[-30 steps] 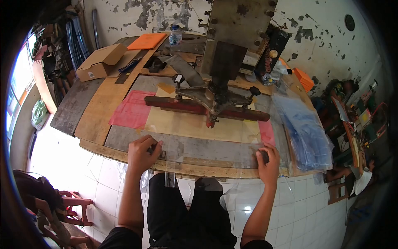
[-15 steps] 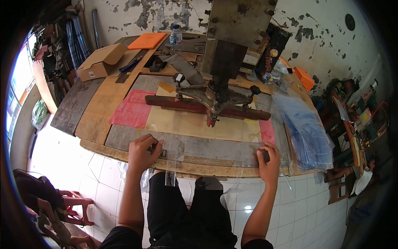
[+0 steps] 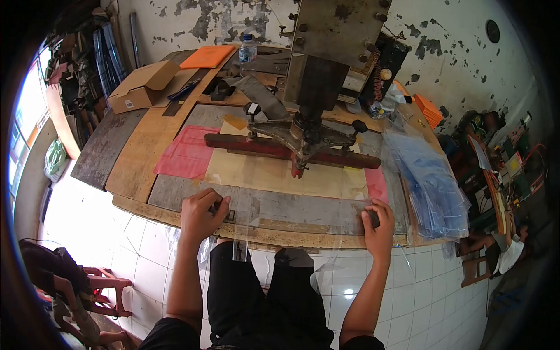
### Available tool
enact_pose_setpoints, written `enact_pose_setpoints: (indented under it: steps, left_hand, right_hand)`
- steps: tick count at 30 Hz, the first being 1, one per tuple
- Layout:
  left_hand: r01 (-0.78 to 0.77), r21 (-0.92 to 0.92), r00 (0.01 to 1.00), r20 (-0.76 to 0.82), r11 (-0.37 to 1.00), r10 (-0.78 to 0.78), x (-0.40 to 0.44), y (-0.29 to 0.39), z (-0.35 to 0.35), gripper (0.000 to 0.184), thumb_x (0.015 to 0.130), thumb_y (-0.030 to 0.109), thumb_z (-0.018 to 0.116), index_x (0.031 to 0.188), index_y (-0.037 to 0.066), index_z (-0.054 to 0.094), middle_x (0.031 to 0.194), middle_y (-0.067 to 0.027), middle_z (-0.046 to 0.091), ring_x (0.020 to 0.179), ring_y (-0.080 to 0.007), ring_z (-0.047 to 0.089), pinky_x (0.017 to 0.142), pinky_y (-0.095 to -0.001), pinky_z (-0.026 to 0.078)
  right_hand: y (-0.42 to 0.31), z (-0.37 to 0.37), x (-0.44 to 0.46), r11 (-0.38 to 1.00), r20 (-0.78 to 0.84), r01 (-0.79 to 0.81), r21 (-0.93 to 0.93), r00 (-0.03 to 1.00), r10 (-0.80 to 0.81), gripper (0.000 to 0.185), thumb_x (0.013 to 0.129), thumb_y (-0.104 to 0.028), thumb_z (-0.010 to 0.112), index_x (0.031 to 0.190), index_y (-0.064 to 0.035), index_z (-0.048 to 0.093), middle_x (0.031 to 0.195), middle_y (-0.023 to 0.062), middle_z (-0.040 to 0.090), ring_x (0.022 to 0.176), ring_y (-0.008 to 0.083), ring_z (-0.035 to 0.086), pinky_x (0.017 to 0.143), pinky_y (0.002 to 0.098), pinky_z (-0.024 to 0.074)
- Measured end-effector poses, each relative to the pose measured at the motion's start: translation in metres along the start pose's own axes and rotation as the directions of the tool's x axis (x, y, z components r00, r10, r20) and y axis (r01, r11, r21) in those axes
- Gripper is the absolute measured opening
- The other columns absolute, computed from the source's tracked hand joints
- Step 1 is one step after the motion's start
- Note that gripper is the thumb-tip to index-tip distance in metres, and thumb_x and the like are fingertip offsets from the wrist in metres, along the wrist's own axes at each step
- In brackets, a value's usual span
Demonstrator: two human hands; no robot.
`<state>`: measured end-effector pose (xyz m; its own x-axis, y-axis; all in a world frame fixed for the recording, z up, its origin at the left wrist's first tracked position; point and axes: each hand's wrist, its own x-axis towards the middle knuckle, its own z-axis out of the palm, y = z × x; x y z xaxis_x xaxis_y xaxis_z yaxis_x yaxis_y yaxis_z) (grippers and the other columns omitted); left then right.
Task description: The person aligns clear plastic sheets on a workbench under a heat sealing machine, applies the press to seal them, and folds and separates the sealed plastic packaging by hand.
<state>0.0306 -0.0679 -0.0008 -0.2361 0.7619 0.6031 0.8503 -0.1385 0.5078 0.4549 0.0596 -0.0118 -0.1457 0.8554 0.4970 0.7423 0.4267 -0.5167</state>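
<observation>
A clear plastic sheet (image 3: pixel 294 224) spans the front of the press table and hangs over its edge above my lap. My left hand (image 3: pixel 204 211) is closed at the sheet's left side, thumb against curled fingers, resting near the table's front edge. On the right side, my right hand (image 3: pixel 379 227) pinches the sheet with bent fingers; a dark patch beneath its fingers is hard to make out. Beyond both hands, the long red-brown bar (image 3: pixel 256 143) of the press sits above a cream sheet (image 3: pixel 274 181) with a pink piece (image 3: pixel 184 153) at its left.
The press column (image 3: pixel 326 58) rises at the back. Stacked clear bluish plastic sheets (image 3: pixel 429 186) lie at the right. A cardboard box (image 3: pixel 137 90), orange sheets (image 3: pixel 207 57) and a water bottle (image 3: pixel 247 51) stand behind. Other people sit at both sides.
</observation>
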Motion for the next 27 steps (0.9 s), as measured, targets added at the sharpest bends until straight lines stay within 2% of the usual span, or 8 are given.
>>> enact_pose_setpoints:
  steps: [27]
  left_hand:
    - [0.015,-0.039,1.0,-0.015,0.999,-0.016,-0.0019,0.0003,-0.0004,0.022,0.092,0.012,0.079,0.076,0.001,0.069,0.071,-0.0106,0.063,0.055,-0.0268,0.062,0.055,-0.0378,0.048]
  right_hand:
    - [0.0019,0.0011,-0.0002,1.0,-0.017,0.025,-0.014,1.0,-0.025,0.024,0.101,-0.027,0.074,0.107,-0.0031,0.073,0.133,0.0143,0.068,0.126,0.0366,0.063,0.108,0.0449,0.0479]
